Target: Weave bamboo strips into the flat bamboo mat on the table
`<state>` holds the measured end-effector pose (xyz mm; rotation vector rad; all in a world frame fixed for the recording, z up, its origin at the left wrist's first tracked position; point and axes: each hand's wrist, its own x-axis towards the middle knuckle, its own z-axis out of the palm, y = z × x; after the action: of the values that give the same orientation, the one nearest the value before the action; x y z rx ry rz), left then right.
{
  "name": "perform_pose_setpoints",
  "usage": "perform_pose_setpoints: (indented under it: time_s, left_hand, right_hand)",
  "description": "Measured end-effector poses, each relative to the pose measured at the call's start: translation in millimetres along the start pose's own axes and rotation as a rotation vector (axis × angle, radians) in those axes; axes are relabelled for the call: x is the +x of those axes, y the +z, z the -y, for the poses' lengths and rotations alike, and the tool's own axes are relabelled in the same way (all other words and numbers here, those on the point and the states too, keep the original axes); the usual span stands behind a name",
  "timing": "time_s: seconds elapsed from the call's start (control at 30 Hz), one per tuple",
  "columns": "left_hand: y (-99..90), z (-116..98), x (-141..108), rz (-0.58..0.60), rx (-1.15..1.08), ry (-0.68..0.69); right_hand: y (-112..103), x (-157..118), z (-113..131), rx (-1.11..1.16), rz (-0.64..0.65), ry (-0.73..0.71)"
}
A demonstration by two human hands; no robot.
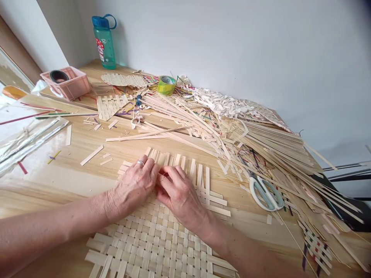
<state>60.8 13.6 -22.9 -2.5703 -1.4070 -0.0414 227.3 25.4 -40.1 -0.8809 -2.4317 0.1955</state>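
I see both hands on the mat (162, 239), mid-table (72, 170), at its far edge. Left hand (135, 187): flat, fingers together, ring on one, pressing the weave. Right hand (179, 193): fingers curled, pinching a strip (162, 159) end. Scissors (265, 191) lie right of the mat. Loose strip pile (261, 135) behind.

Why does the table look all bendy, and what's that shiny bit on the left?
Head view: the wide lens curves the table edges and stretches both forearms; daylight glares off the plastic wrap; the woven mat stays sharp; shadows are soft.
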Motion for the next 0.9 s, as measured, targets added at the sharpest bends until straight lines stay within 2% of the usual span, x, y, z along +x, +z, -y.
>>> perform_pose_setpoints:
  time_s: [0.17,0.37,0.6,0.73,0.9]
  left_hand:
    - [3.5,0.9,1.2,-0.023,0.013,0.032]
    - [8.5,3.5,-0.1,-0.193,0.024,0.082]
    - [9.6,4.7,-2.2,-0.135,-0.071,0.044]
    - [7.3,6.8,-3.7,-0.159,-0.102,0.003]
    - [8.0,9.5,-9.2,-0.282,-0.123,0.053]
  right_hand:
    - [-0.5,0.5,1.0,-0.028,-0.012,-0.006]
    - [-2.0,0.1,0.0,-0.014,0.015,-0.013]
    - [-2.3,1.6,-0.6,-0.009,0.016,-0.002]
    - [-2.3,-0.2,-2.6,0.081,0.010,0.004]
    - [-14.6,1.3,-16.1,0.256,-0.135,0.010]
